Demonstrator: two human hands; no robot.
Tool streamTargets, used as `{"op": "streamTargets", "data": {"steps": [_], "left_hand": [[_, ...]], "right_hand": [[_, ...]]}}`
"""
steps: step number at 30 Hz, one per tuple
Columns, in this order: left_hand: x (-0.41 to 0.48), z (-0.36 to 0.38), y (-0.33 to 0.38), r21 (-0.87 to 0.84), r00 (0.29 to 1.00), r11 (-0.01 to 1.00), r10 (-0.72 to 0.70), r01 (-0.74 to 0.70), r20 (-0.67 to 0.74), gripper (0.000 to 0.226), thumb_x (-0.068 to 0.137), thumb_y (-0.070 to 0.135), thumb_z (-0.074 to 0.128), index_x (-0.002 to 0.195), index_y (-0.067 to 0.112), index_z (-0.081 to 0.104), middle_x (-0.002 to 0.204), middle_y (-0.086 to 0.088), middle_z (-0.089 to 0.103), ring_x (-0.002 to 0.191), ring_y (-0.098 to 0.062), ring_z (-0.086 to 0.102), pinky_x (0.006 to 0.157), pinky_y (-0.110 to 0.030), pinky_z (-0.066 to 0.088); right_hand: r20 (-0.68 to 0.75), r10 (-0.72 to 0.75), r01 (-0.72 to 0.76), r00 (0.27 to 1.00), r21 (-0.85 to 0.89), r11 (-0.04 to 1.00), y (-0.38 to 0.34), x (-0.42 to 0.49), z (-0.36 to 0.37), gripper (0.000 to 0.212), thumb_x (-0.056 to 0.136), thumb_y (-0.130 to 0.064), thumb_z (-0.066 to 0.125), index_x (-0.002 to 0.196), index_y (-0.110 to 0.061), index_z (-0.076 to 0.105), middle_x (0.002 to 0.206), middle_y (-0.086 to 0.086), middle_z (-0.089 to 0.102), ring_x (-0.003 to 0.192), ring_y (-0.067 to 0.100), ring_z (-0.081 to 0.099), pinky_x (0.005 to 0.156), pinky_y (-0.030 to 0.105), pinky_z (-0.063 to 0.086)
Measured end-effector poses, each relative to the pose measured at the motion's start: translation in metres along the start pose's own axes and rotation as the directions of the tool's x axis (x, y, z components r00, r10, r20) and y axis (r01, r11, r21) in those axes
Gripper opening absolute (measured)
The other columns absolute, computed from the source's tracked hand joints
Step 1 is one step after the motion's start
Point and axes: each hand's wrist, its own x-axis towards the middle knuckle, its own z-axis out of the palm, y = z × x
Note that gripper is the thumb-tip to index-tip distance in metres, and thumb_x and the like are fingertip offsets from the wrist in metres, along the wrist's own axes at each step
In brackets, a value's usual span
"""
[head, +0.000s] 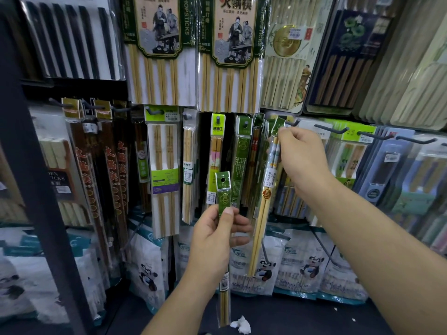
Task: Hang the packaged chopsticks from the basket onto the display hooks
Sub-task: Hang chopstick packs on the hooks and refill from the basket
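Left hand [215, 238] gripping green pack [223, 189], right hand [300, 163] pinching second pack [264, 209]

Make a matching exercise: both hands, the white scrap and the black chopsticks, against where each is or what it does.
1 left hand
2 right hand
3 white scrap
4 black chopsticks

A top left, hanging
B pinches a pack at a hook
C lying at the bottom
D grips a loose green pack

Pairs: 1-D, 2-B, 3-C, 4-A

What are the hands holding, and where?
Left hand grips a green chopstick pack under its top; right hand pinches the green top of another pack by a hook.
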Motion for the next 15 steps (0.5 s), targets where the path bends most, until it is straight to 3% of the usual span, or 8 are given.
{"op": "streamTargets", "data": {"steps": [7,15], "left_hand": [[-0.0008,0.0,0.002,0.004,1.0,1.0,-0.003,0.003,-0.003,0.023,0.108,0.018,0.046,0.104,0.003,0.063,0.084,-0.006,0.076,0.08,-0.022,0.073,0.066,-0.032,0.063],[-0.0015,0.0005,0.0033,-0.004,1.0,1.0,-0.001,0.001,0.007,0.023,0.109,0.017,0.046,0.104,0.004,0.064,0.082,-0.004,0.075,0.077,-0.019,0.073,0.063,-0.028,0.061]], "right_hand": [[0.0,-0.005,0.005,1.0,-0.028,1.0,-0.0012,-0.0005,0.0016,0.046,0.104,-0.018,0.045,0.062,-0.02,0.028,0.044,-0.014,0.018,0.04,0.006,0.017,0.04,0.008,0.03],[0.004,-0.009,0.009,1.0,-0.046,0.999,-0.0055,0.0031,0.0009,0.036,0.103,-0.019,0.044,0.069,-0.009,0.039,0.044,-0.012,0.019,0.041,0.008,0.018,0.043,0.017,0.031]]}}
